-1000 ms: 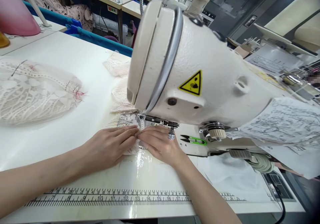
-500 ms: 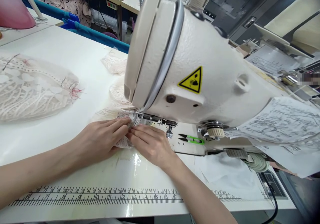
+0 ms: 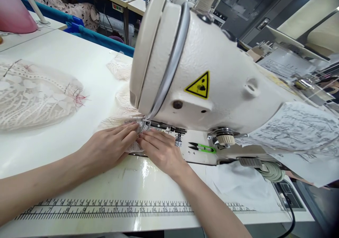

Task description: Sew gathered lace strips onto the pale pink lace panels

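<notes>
Off-white lace fabric (image 3: pixel 123 103) lies bunched to the left of the sewing machine (image 3: pixel 169 64) and runs in under its head. My left hand (image 3: pixel 112 140) is closed over the near part of the lace, its fingertips just before the presser foot (image 3: pixel 147 123). Close beside it, my right hand (image 3: pixel 161 151) rests palm down with fingers stretched out over the lace edge. The fingertips of both hands almost meet. Most of the lace beneath them is hidden, and so is the needle.
Green-handled thread snips (image 3: pixel 202 148) lie on the machine bed, right of my right hand. Another lace piece (image 3: pixel 37 93) with red thread ends is on the left of the table. A ruler strip (image 3: pixel 116 209) runs along the front edge. White cloth (image 3: pixel 238 181) lies at the right.
The lace has slid a little away from me toward the machine, baring a dark edge of the bed below my hands. My hands have barely moved. The view has shifted slightly.
</notes>
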Demonstrator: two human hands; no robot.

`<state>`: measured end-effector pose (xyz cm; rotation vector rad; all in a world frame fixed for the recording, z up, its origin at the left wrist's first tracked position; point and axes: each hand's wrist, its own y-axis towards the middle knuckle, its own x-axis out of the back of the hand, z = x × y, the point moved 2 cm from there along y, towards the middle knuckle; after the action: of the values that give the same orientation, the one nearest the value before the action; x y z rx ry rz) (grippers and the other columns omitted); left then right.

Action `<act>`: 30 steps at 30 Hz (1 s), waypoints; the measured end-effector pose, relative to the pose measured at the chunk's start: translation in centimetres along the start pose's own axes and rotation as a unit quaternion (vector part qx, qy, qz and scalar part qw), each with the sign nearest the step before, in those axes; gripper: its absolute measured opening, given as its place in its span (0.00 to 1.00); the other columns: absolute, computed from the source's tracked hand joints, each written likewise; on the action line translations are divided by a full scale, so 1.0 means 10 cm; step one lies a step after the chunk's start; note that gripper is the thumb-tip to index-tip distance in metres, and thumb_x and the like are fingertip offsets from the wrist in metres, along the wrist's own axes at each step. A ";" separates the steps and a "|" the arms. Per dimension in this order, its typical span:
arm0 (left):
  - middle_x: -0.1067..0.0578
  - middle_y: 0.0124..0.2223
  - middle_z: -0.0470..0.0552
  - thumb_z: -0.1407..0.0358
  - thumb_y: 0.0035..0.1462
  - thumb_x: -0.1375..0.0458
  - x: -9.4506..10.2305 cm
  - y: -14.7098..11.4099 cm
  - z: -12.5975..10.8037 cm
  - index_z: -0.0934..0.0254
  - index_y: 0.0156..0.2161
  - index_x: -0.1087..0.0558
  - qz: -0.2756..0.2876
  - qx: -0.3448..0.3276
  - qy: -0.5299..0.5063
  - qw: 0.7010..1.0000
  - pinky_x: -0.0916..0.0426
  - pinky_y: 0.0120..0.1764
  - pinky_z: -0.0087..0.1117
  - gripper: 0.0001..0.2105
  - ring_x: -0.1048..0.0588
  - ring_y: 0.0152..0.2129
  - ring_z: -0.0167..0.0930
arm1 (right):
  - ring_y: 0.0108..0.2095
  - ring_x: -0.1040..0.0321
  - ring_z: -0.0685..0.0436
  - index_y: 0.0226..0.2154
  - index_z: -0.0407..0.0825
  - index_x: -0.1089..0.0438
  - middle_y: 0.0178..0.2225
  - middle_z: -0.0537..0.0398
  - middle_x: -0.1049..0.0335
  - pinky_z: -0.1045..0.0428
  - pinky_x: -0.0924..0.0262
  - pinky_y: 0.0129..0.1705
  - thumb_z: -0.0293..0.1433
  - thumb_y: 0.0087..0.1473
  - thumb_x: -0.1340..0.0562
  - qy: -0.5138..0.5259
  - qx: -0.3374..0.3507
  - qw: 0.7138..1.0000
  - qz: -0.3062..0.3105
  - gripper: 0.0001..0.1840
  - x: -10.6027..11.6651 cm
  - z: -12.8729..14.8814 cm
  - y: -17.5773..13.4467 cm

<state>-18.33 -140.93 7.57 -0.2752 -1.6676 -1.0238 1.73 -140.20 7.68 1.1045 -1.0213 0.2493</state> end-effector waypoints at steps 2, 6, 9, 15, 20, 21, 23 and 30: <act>0.22 0.58 0.62 0.76 0.62 0.53 -0.01 0.00 0.00 0.68 0.56 0.29 0.005 0.006 -0.004 1.000 0.24 0.56 0.42 0.20 0.22 0.56 0.41 | 0.51 0.22 0.49 0.41 0.49 0.22 0.44 0.56 0.17 0.50 0.28 0.60 0.20 0.67 0.40 0.007 0.005 1.000 0.005 0.12 0.00 -0.01 -0.01; 0.22 0.59 0.62 0.74 0.66 0.53 -0.02 0.00 -0.01 0.67 0.55 0.28 0.005 0.019 -0.004 1.000 0.24 0.57 0.41 0.17 0.23 0.57 0.41 | 0.53 0.22 0.47 0.44 0.47 0.21 0.46 0.54 0.17 0.49 0.27 0.61 0.21 0.67 0.38 0.010 0.010 1.000 0.009 0.10 0.01 -0.04 -0.01; 0.21 0.58 0.62 0.71 0.69 0.53 -0.02 0.02 -0.02 0.67 0.54 0.26 0.000 0.020 -0.009 1.000 0.23 0.56 0.42 0.16 0.23 0.57 0.42 | 0.56 0.25 0.46 0.46 0.49 0.22 0.49 0.53 0.18 0.49 0.28 0.61 0.22 0.67 0.38 0.017 0.000 0.999 0.046 0.11 0.02 -0.07 -0.02; 0.21 0.58 0.63 0.68 0.71 0.53 0.05 0.09 -0.02 0.72 0.58 0.26 0.014 -0.026 0.041 0.999 0.21 0.53 0.46 0.19 0.22 0.56 0.46 | 0.57 0.25 0.46 0.47 0.48 0.24 0.51 0.52 0.19 0.49 0.28 0.61 0.21 0.67 0.39 0.010 -0.010 0.998 0.063 0.11 0.05 -0.10 -0.04; 0.22 0.59 0.61 0.68 0.71 0.51 0.04 0.07 0.00 0.70 0.60 0.25 0.017 -0.045 0.038 0.998 0.20 0.53 0.49 0.19 0.23 0.57 0.48 | 0.58 0.26 0.46 0.48 0.48 0.24 0.53 0.52 0.20 0.49 0.28 0.59 0.20 0.66 0.38 0.002 -0.018 0.998 0.056 0.12 0.04 -0.14 -0.09; 0.22 0.59 0.60 0.67 0.70 0.50 0.03 0.07 0.01 0.68 0.61 0.26 0.017 -0.040 0.028 0.999 0.21 0.54 0.48 0.19 0.24 0.58 0.47 | 0.57 0.26 0.45 0.49 0.49 0.24 0.53 0.52 0.20 0.49 0.27 0.59 0.21 0.66 0.38 0.001 -0.020 0.998 0.054 0.12 0.04 -0.15 -0.10; 0.22 0.60 0.58 0.67 0.70 0.49 0.02 0.06 0.02 0.66 0.62 0.26 0.019 -0.032 0.013 0.999 0.23 0.57 0.47 0.20 0.25 0.60 0.45 | 0.56 0.25 0.44 0.49 0.49 0.24 0.52 0.51 0.20 0.49 0.26 0.56 0.22 0.66 0.37 0.005 -0.024 0.999 0.048 0.11 0.03 -0.17 -0.12; 0.21 0.58 0.58 0.67 0.71 0.51 0.01 0.08 0.00 0.66 0.61 0.26 0.033 -0.041 0.026 0.998 0.22 0.56 0.47 0.19 0.25 0.59 0.45 | 0.51 0.22 0.42 0.50 0.49 0.23 0.52 0.49 0.20 0.48 0.24 0.51 0.23 0.66 0.38 0.015 -0.046 0.997 0.053 0.13 0.04 -0.21 -0.12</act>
<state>-17.86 -140.45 8.07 -0.3529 -1.5619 -1.0426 3.87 -139.10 7.14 0.9625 -1.0564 0.2996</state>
